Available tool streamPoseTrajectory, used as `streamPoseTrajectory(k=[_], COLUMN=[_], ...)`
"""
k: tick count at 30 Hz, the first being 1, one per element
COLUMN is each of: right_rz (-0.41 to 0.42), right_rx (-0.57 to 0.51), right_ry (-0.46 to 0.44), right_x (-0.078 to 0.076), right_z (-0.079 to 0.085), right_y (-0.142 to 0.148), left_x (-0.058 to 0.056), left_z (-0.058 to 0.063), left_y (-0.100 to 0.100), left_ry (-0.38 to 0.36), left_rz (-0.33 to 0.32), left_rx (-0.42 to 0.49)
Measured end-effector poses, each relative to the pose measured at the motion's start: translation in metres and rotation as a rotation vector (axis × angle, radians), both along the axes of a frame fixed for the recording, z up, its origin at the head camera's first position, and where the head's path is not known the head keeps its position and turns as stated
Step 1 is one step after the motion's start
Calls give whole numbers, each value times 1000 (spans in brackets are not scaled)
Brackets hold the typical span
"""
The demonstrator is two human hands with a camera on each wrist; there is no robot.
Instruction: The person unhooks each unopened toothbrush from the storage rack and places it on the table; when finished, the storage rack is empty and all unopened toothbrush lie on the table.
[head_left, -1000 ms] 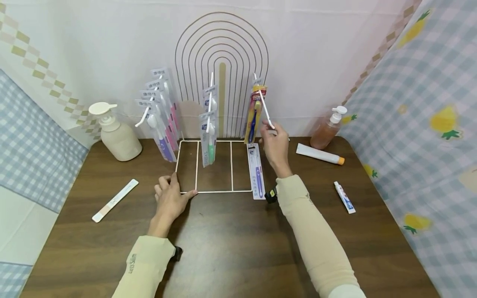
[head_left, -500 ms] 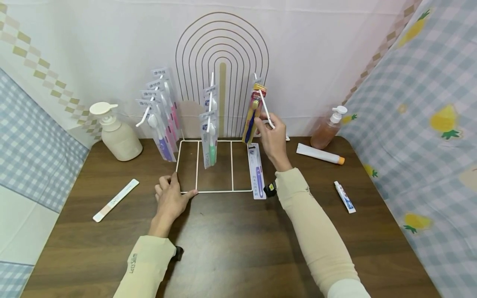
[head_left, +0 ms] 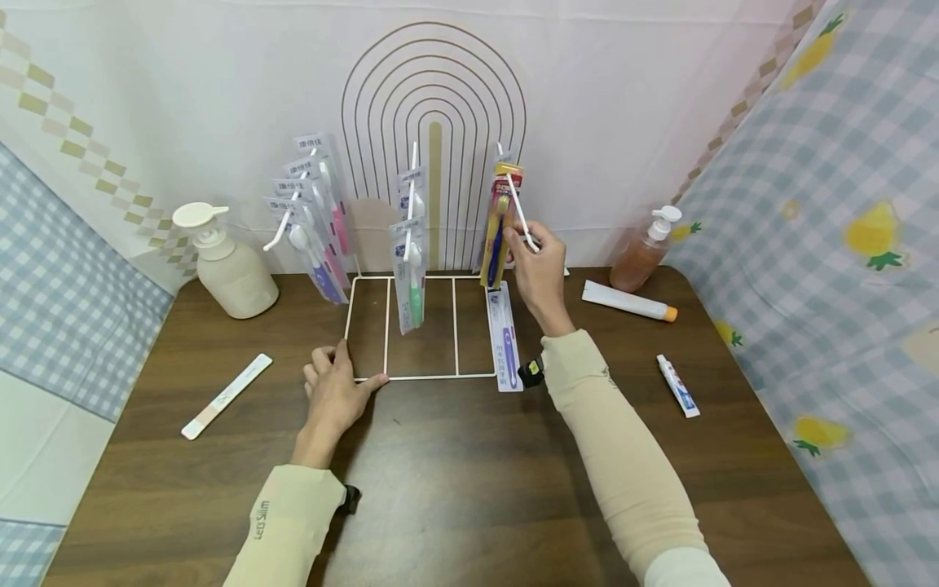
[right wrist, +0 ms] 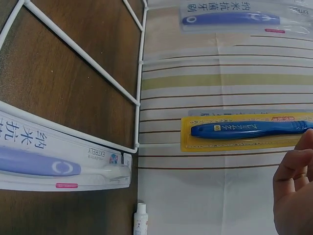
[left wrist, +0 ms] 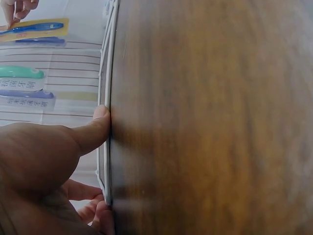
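My left hand holds the front left corner of a white wire rack on the table, thumb along the front wire. At the rack's right hook my right hand pinches the edge of a packaged toothbrush, yellow-backed with a blue handle, which hangs there; the right wrist view shows my fingertips at the edge of its pack. Another pack hangs partly hidden behind it. Packaged toothbrushes with white cards hang from the middle hook and the left hook. A purple packaged toothbrush lies at the rack's right side.
A cream pump bottle stands at the left, and a long white stick-shaped packet lies before it. To the right are an amber pump bottle, a white tube with an orange cap and a small toothpaste tube.
My right hand has shifted from the end of the right hook to the yellow toothbrush pack, and the pack has swung a little. The left hand stays at the rack's corner.
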State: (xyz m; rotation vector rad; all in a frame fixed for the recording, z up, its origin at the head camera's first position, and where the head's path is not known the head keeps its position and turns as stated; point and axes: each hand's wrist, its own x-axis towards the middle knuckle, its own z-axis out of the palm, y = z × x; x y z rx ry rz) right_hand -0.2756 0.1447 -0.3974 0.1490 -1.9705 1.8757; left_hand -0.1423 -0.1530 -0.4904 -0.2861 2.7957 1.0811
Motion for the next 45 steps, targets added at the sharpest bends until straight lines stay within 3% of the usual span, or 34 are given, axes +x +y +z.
streamPoseTrajectory(k=[13,24,34,38,45], right_rz=[13,-12,-58,-83,-69], right_rx=[-69,-29,196,275,323], right_ry=[-5,-81,-300,-372,-487], right_x=[3,13,23,26,32], right_z=[0,-28,-57,-67,-82], right_y=[11,40,62,66,66], left_x=[-1,1,-1,-3,-2], left_z=[-3,-14,-8,-12,-14], left_y=[-1,-1,-3,-3,-5], left_ry=[25,49,63,70,65], left_rz=[10,-11,-4,-2,-4], left_rx=[21,34,24,28,22])
